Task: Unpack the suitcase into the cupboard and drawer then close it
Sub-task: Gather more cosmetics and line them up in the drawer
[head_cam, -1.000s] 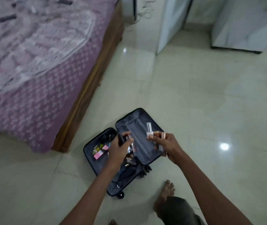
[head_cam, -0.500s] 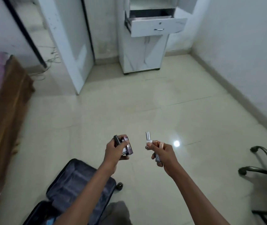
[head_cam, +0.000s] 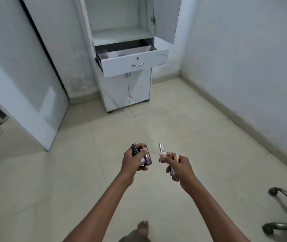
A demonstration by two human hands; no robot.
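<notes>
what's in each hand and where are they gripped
Left hand grips a maroon box and dark tube around their middles; right hand holds a silver-capped bottle low.

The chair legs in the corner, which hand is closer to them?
The right hand. It holds small bottles nearer the dark chair legs at the lower right. The left hand, gripping small boxes, is farther off, on the right hand's other side.

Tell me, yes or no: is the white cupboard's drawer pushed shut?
No: the white drawer with the metal handle stands pulled out from the tall white cupboard, its inside open to view.
</notes>
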